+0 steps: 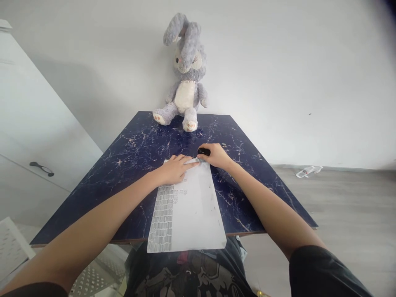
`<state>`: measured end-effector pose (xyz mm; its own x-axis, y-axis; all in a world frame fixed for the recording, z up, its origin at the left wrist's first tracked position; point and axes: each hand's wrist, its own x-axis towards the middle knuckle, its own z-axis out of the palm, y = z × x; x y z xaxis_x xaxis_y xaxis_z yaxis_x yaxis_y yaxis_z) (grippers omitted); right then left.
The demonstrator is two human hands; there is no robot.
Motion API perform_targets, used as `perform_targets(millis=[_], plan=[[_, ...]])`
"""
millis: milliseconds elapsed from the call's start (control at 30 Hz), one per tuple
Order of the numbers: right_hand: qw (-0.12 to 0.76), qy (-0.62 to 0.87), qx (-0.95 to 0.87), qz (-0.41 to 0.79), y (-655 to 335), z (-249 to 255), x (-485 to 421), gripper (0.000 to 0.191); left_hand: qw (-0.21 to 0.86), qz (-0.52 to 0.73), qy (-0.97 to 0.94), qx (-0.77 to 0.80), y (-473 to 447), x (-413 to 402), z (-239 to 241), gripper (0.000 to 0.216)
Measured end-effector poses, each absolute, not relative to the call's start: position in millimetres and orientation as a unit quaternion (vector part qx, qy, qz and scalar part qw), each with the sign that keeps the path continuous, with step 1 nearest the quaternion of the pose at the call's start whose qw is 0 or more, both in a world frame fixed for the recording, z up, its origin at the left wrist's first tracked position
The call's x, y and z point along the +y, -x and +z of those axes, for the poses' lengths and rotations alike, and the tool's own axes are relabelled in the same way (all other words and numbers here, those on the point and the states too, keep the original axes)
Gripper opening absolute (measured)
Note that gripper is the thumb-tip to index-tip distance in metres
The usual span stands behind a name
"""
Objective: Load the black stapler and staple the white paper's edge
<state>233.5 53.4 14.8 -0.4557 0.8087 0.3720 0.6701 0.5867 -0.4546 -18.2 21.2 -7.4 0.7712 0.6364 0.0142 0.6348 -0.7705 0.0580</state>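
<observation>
A white sheet of paper (pixel 198 210) lies on the dark blue marbled table, its lower end reaching past the front edge. Grey, closely marked bands (pixel 162 218) run down its left side, and small printed text sits near the upper middle. My left hand (pixel 175 169) presses flat on the upper left of the sheet, fingers spread. At the sheet's top right corner, my right hand (pixel 216 156) grips a small, rounded black object (pixel 204 152), close to the left fingertips. A grey marked patch shows beneath it. The object's exact kind cannot be made out.
A grey plush rabbit (pixel 187 78) sits at the table's back against the wall. To the left stands a white cabinet (pixel 34 123) with a dark handle. A clear plastic item (pixel 308 171) lies on the floor at right. White perforated panels (pixel 89 280) show below the table.
</observation>
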Motion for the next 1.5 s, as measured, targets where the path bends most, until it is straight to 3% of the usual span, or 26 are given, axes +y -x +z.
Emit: perform_targets(millis=[1500], plan=[[0.285,0.405,-0.858,0.135,-228.9,9.4,50.7,0.017,0.026,0.018,-0.94,0.339,14.6,19.3,-7.4,0.067]])
